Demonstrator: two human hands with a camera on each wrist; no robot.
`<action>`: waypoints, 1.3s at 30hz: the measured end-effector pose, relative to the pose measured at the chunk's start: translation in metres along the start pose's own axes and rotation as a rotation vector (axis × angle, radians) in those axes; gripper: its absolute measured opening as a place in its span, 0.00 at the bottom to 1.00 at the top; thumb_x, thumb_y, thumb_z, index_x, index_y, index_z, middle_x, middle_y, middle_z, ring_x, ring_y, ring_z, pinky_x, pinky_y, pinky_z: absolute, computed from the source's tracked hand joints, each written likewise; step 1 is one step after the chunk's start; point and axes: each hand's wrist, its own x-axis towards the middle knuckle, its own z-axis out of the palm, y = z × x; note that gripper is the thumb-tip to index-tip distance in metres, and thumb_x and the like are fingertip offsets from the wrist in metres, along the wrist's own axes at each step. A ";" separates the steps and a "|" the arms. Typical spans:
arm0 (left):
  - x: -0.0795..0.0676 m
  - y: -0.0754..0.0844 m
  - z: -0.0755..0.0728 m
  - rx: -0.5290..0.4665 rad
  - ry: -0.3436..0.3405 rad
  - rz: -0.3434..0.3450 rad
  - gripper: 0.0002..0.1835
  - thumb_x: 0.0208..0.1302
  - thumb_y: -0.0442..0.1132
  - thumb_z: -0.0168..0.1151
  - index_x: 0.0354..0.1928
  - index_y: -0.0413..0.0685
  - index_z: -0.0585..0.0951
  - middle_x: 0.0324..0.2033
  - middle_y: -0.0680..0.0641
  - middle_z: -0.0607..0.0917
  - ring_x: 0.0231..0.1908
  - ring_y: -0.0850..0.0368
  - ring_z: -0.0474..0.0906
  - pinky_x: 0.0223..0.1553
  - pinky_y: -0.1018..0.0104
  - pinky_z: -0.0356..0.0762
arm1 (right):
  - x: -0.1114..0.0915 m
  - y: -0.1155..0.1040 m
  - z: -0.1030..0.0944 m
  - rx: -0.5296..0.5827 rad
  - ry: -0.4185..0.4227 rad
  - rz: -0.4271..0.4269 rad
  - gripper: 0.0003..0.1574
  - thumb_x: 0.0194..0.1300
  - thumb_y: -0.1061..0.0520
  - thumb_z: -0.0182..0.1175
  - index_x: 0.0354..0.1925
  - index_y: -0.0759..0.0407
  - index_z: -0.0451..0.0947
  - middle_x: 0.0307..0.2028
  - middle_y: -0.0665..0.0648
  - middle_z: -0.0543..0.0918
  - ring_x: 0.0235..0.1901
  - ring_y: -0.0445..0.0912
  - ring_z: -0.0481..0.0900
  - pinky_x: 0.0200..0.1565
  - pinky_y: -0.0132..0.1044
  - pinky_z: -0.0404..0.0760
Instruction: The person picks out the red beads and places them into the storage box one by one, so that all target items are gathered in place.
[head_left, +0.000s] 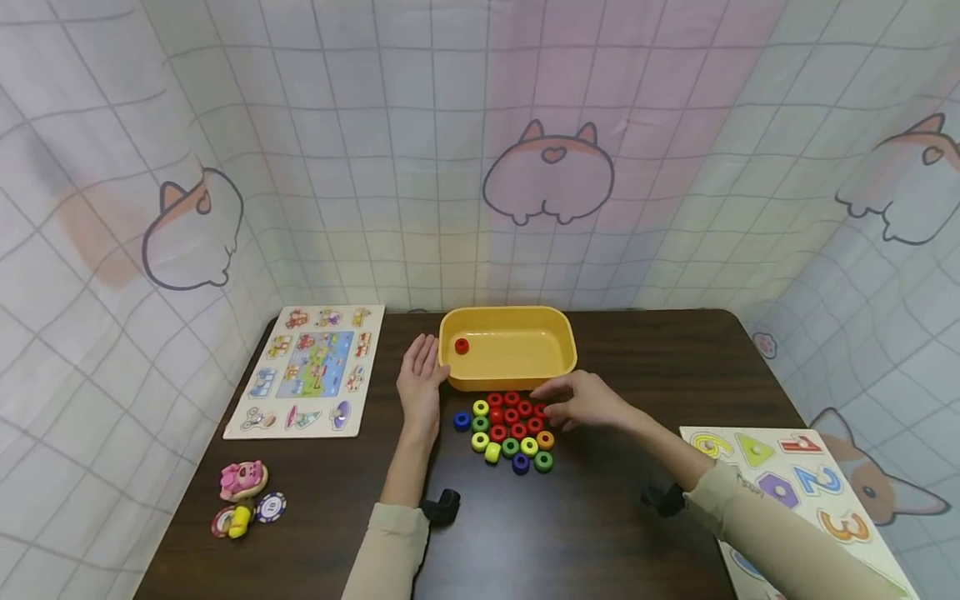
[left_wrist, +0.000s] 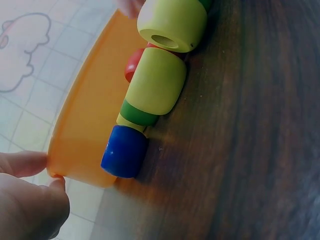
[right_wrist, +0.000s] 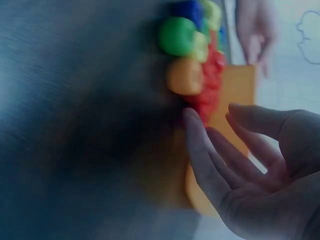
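A yellow tray (head_left: 508,383) stands at the back of the table with one red bead (head_left: 462,346) in it. My left hand (head_left: 420,392) lies along the tray's left side, fingers extended and thumb at the near left corner. In front of the tray sits a cluster of beads: red beads (head_left: 512,415), yellow beads (head_left: 480,442), green beads (head_left: 543,461), blue beads (head_left: 462,421) and an orange bead (head_left: 545,440). My right hand (head_left: 588,402) reaches to the cluster's right edge, beside the red ones. In the right wrist view its thumb and fingers are apart, with nothing visible between them.
A picture puzzle board (head_left: 360,375) lies at the back left. Near the left edge are a pink bear figure (head_left: 243,479), a yellow figure (head_left: 240,521) and poker chips (head_left: 272,507). A number puzzle board (head_left: 787,458) lies at the right, partly under my right sleeve.
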 end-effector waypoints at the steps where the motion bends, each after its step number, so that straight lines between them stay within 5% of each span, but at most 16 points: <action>1: 0.001 0.001 0.000 -0.006 -0.001 0.003 0.36 0.59 0.15 0.55 0.69 0.48 0.67 0.67 0.43 0.69 0.67 0.54 0.68 0.65 0.55 0.67 | 0.000 0.004 0.003 -0.004 0.014 0.004 0.18 0.64 0.60 0.65 0.53 0.54 0.83 0.47 0.61 0.84 0.34 0.53 0.87 0.34 0.47 0.87; 10: 0.000 0.000 -0.002 -0.099 0.005 -0.027 0.37 0.58 0.13 0.54 0.68 0.48 0.67 0.68 0.42 0.69 0.67 0.51 0.67 0.67 0.52 0.64 | 0.009 0.021 0.014 0.155 0.098 0.028 0.17 0.62 0.64 0.66 0.51 0.61 0.83 0.42 0.62 0.87 0.30 0.56 0.87 0.33 0.49 0.87; 18: -0.002 0.000 0.000 -0.117 0.001 -0.020 0.35 0.61 0.14 0.50 0.69 0.46 0.66 0.67 0.43 0.70 0.69 0.49 0.65 0.65 0.58 0.67 | 0.012 -0.029 -0.014 0.167 0.000 -0.019 0.18 0.62 0.63 0.66 0.51 0.65 0.82 0.44 0.64 0.86 0.33 0.61 0.87 0.39 0.57 0.84; 28: -0.002 0.001 -0.002 -0.111 0.016 -0.025 0.34 0.62 0.15 0.51 0.69 0.46 0.66 0.66 0.44 0.71 0.68 0.51 0.66 0.66 0.56 0.65 | 0.103 -0.077 -0.025 0.243 -0.031 -0.001 0.21 0.65 0.65 0.62 0.56 0.68 0.78 0.46 0.63 0.86 0.39 0.61 0.86 0.47 0.59 0.81; 34: -0.002 0.003 -0.002 -0.107 0.016 -0.030 0.34 0.62 0.15 0.51 0.68 0.48 0.67 0.65 0.45 0.71 0.68 0.52 0.66 0.65 0.59 0.67 | 0.158 -0.073 -0.006 0.269 0.013 0.108 0.20 0.64 0.67 0.61 0.55 0.68 0.78 0.47 0.66 0.85 0.42 0.65 0.84 0.48 0.57 0.82; 39: -0.002 0.004 0.000 -0.101 0.004 -0.029 0.34 0.63 0.15 0.50 0.69 0.48 0.66 0.67 0.43 0.70 0.68 0.51 0.65 0.66 0.59 0.67 | 0.179 -0.056 0.007 0.276 0.057 0.154 0.18 0.62 0.68 0.63 0.51 0.67 0.82 0.46 0.67 0.85 0.40 0.66 0.85 0.45 0.55 0.84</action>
